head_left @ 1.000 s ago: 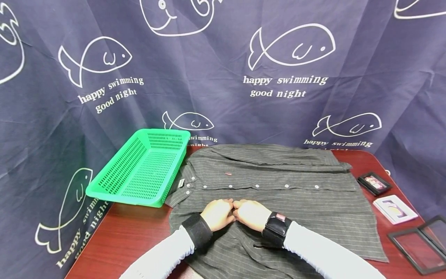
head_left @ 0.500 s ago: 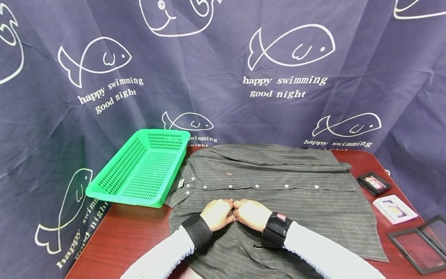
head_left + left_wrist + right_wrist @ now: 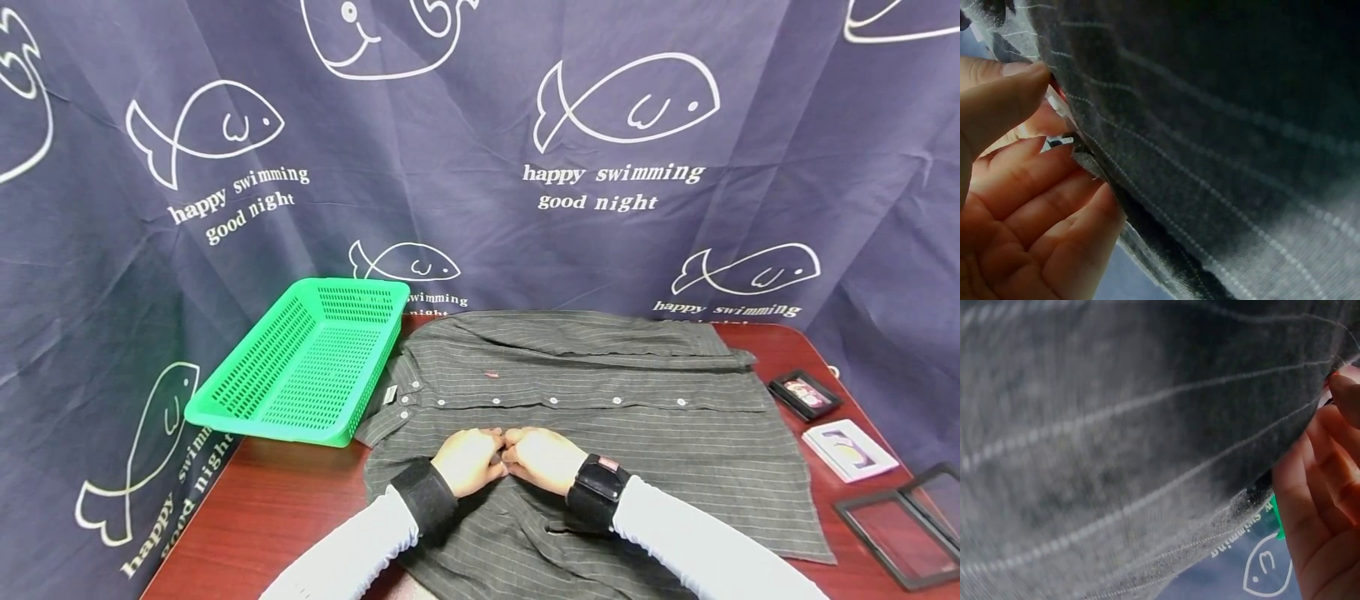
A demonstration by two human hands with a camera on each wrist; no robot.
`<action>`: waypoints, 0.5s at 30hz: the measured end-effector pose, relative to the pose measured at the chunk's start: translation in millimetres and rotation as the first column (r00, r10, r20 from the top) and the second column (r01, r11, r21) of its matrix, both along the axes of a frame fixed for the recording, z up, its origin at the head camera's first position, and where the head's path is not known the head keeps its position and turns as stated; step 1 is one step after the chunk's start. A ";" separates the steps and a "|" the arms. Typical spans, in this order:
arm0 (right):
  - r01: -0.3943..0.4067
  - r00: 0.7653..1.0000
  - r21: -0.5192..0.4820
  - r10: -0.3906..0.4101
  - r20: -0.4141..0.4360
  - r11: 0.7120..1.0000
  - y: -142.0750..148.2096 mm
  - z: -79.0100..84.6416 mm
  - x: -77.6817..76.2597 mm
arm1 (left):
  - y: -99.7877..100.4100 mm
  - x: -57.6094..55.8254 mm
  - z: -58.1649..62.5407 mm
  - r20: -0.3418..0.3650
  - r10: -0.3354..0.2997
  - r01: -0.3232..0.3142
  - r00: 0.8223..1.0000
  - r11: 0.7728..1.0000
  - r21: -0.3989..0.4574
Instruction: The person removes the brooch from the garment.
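Observation:
A dark grey pinstriped shirt (image 3: 660, 458) lies spread on the table, its collar toward the left and a row of white buttons running across it. My left hand (image 3: 471, 461) and right hand (image 3: 544, 460) meet fingertip to fingertip over the middle of the shirt. In the left wrist view, the left thumb (image 3: 1007, 103) and fingers pinch a fold of the shirt's cloth, close to a small white piece that I cannot make out. The right fingers (image 3: 1319, 481) pinch the same cloth at the right wrist view's edge. Cloth hides part of the fingertips in both wrist views.
A green slotted basket (image 3: 360, 417) stands at the table's back left, beside the collar. On the right lie a small black picture case (image 3: 823, 402), a white card box (image 3: 840, 471) and a black-framed folding case (image 3: 911, 542). A blue fish-print curtain (image 3: 480, 167) hangs behind.
The right hand and its wrist strap have shifted very slightly to the right. The left hand, the shirt and the other things stay as they were.

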State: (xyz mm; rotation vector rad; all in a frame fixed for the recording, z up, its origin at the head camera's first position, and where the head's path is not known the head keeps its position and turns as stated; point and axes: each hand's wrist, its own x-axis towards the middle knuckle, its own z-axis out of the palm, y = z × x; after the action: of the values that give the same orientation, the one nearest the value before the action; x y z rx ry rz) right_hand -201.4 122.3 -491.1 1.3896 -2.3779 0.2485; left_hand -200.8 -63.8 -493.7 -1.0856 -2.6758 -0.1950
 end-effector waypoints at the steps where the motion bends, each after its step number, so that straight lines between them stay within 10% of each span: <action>1: -0.010 1.000 -0.011 0.011 0.014 1.000 0.4 0.7 -0.3 | 0.0 0.1 0.5 0.002 -0.001 0.001 1.000 1.000 -0.001; 15: 0.036 0.965 -0.068 -0.017 0.261 0.997 3.1 9.0 1.4 | 0.0 1.7 4.0 0.022 -0.015 0.016 1.000 1.000 -0.011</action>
State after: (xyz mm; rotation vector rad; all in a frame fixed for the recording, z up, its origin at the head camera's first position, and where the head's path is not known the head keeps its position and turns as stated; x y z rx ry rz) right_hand -200.0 125.4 -482.1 1.3632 -2.5662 0.5348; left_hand -199.1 -63.8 -489.6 -1.1139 -2.6911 -0.1964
